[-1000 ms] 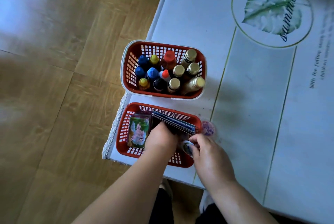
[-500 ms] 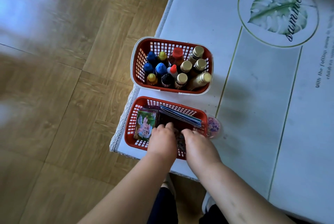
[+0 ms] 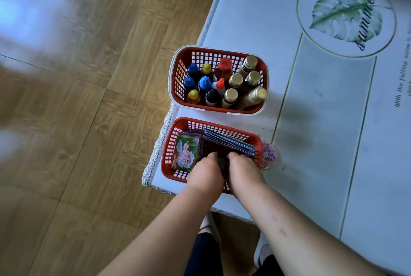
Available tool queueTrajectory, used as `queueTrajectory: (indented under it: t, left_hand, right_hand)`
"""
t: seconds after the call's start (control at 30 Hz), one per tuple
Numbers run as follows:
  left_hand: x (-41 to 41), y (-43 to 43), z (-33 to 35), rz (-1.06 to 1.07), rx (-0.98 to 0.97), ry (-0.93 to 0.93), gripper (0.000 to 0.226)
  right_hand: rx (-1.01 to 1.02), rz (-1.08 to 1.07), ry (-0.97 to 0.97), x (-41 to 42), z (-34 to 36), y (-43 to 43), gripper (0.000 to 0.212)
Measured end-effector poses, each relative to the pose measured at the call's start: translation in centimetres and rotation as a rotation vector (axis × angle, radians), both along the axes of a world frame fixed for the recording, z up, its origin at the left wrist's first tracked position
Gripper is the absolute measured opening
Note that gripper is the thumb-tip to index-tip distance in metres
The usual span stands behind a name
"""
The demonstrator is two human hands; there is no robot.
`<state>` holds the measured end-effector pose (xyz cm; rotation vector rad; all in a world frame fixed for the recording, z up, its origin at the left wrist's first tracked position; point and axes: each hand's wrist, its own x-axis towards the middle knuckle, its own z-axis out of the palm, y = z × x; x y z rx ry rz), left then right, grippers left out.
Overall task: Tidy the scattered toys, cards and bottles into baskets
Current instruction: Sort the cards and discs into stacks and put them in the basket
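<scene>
Both hands have dipped deeper into the near basket [image 3: 165, 165]; left hand [image 3: 205, 175] and right hand [image 3: 245, 171] press side by side, fingers buried beside the cards [image 3: 229, 142], grip impossible to tell.

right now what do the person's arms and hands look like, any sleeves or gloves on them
Both arms are bare as far up as the view shows: no sleeves, gloves, watch or bands. The left hand and the right hand carry no visible rings, though the fingertips are hidden. The right forearm shows a few small reddish marks.
</scene>
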<state>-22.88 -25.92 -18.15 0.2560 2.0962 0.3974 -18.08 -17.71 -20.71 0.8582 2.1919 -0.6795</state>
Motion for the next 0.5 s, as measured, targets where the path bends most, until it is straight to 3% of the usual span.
queueTrajectory:
  t: [0.17,0.4,0.5]
  left_hand:
    - [-0.5,0.0,0.5,-0.001,-0.034,-0.05,0.054]
    - [-1.5,0.3,2.1,0.023,-0.037,-0.058,0.054]
    - [-1.8,0.2,2.6,0.062,-0.017,-0.07,0.055]
  right_hand:
    - [-0.056,-0.017,0.02,0.7,0.0,-0.5,0.047]
    - [0.027,-0.142,0.2,1.8,2.3,1.2,0.025]
    - [-0.014,-0.17,0.216,2.5,2.8,1.8,0.033]
